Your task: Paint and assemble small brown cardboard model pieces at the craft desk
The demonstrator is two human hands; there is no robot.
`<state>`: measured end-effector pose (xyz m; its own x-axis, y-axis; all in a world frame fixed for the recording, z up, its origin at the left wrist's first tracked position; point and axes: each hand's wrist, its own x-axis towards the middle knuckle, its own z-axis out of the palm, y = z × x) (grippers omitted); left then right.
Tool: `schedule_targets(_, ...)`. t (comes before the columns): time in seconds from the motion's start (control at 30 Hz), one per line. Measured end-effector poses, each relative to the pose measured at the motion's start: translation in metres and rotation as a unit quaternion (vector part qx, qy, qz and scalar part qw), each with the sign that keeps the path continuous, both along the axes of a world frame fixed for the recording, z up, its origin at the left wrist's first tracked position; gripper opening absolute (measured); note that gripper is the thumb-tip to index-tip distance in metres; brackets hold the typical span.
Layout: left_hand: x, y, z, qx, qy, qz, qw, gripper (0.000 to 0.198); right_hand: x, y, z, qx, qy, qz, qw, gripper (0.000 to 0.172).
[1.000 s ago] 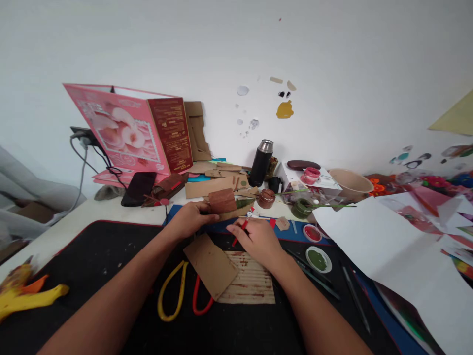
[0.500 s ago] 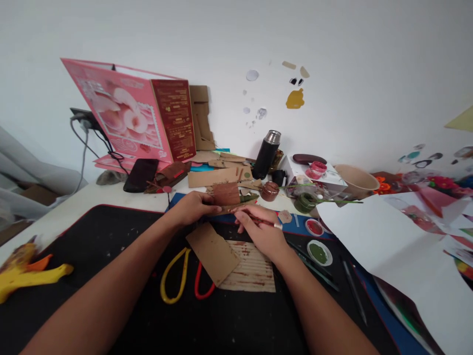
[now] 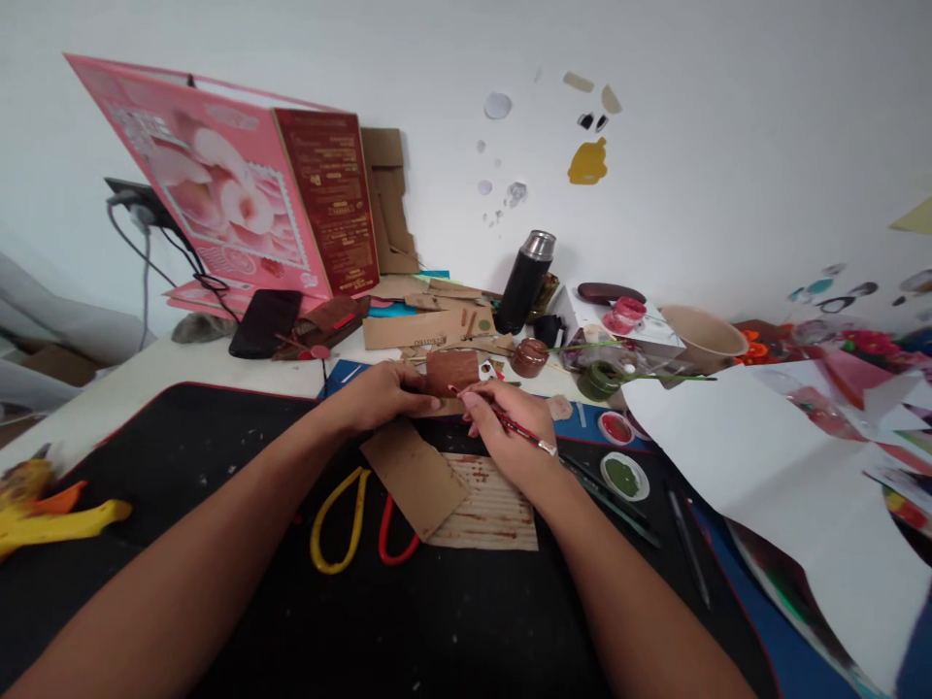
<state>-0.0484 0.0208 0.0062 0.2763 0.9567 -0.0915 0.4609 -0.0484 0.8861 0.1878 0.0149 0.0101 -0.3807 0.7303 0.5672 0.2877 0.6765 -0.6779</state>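
My left hand (image 3: 379, 396) is closed on a small brown painted cardboard piece (image 3: 451, 372), held just above the black mat (image 3: 182, 485). Beside it my right hand (image 3: 506, 427) grips a thin red paintbrush (image 3: 525, 435); the brush tip touches the brown piece. Below my hands lie a plain cardboard flap (image 3: 413, 478) and a corrugated sheet (image 3: 489, 505) smeared with brown paint. A brown paint pot (image 3: 529, 358) stands just beyond the hands.
Scissors with yellow and red handles (image 3: 356, 529) lie under the flap. Paint lids, red (image 3: 615, 427) and green (image 3: 622, 477), sit right of my hand. A black flask (image 3: 525, 282), beige bowl (image 3: 701, 337), pink box (image 3: 240, 194), phone (image 3: 263, 322) and white paper (image 3: 757, 476) surround the mat.
My right hand has turned the brush so its tip now meets the brown piece. The view has tilted down a little. My left hand still holds the piece.
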Motion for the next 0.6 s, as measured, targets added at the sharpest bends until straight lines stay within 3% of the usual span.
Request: schedule_targets(0.6, 0.002, 0.0001, -0.0018, 0.01, 0.057, -0.002, 0.998, 0.032, -0.0005, 0.0013, -0.003, -0.033, 0.011, -0.021, 0.999, 0.024)
